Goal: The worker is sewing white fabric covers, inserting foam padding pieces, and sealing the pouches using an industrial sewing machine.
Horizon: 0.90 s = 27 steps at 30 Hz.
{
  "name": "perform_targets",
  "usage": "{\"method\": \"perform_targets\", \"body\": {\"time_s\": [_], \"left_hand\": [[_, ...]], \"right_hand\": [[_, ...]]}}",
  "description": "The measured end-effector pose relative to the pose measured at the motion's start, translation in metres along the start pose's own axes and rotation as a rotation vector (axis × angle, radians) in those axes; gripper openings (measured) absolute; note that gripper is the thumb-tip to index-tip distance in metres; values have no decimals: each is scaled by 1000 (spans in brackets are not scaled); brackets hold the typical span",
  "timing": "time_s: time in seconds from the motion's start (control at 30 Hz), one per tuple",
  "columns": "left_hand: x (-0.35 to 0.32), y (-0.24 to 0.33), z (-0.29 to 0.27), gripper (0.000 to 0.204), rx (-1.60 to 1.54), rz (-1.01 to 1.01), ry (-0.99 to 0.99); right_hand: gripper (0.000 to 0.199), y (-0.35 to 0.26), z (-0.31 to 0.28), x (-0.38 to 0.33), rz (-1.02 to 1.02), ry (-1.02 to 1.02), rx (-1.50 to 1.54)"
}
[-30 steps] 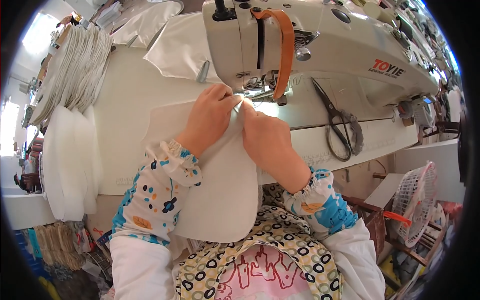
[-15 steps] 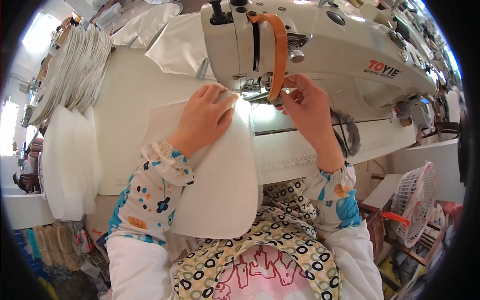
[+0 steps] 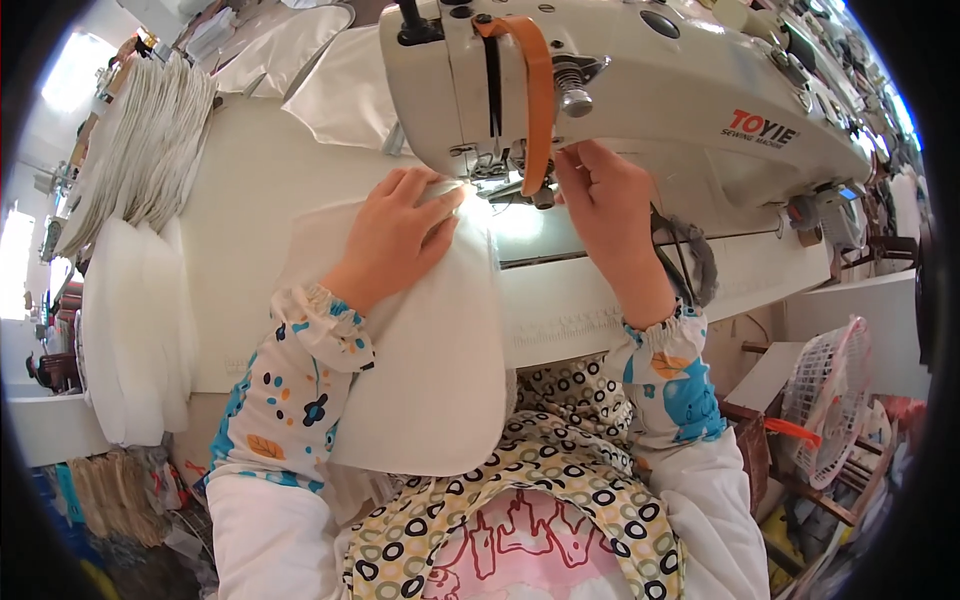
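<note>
My left hand point(image 3: 398, 232) lies on a white fabric piece point(image 3: 420, 385), fingers spread and fingertips close to the lit presser foot point(image 3: 498, 185) of a sewing machine point(image 3: 640, 75). The fabric runs from there down over the table's front edge towards my lap. Just right of the orange strap point(image 3: 538, 110) on the machine head, my right hand point(image 3: 607, 212) is closed, thumb and fingers drawn together. Whatever is between its fingertips is hidden or too small to make out. The needle point is lost in the lamp's glare.
Stacked white pieces point(image 3: 140, 150) and pale padded sheets point(image 3: 130, 320) stand at the left. Shiny white pieces point(image 3: 345, 95) lie behind the machine head. A dark-handled tool with grey fluff point(image 3: 700, 255) rests right of my hand. A fan point(image 3: 828, 405) stands lower right.
My right hand's fingers have drawn closer together beside the strap. My left hand stays on the fabric. The whole view has shifted slightly, so the machine appears further left.
</note>
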State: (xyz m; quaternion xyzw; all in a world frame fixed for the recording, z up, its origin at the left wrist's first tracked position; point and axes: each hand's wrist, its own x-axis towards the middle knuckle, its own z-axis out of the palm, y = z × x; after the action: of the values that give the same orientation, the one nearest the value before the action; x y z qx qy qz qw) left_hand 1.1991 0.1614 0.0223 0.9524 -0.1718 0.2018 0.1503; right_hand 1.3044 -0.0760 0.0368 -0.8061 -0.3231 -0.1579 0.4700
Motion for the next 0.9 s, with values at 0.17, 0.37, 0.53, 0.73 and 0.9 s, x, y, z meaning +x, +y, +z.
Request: {"method": "perform_targets", "body": {"time_s": [0.17,0.37,0.53,0.73,0.9], "left_hand": [[-2,-6,3,35,7,-6,-26],[4,-7,-6,38,200,17,-50],[-4,14,-8,36,251,121,-32],[25,-17,-7,35,212,-142,-42],[78,-98,31,41,-164,53,-342]], "right_hand": [[7,-24,-10,-27,94,-26,45],[23,-42,-16,-101,-260,-311,91],[24,-46,-17,-115,-275,-316,55],[22,-36,-27,-114,-134,-214,-7],[26,-8,-83,-91,115,-26,-604]]}}
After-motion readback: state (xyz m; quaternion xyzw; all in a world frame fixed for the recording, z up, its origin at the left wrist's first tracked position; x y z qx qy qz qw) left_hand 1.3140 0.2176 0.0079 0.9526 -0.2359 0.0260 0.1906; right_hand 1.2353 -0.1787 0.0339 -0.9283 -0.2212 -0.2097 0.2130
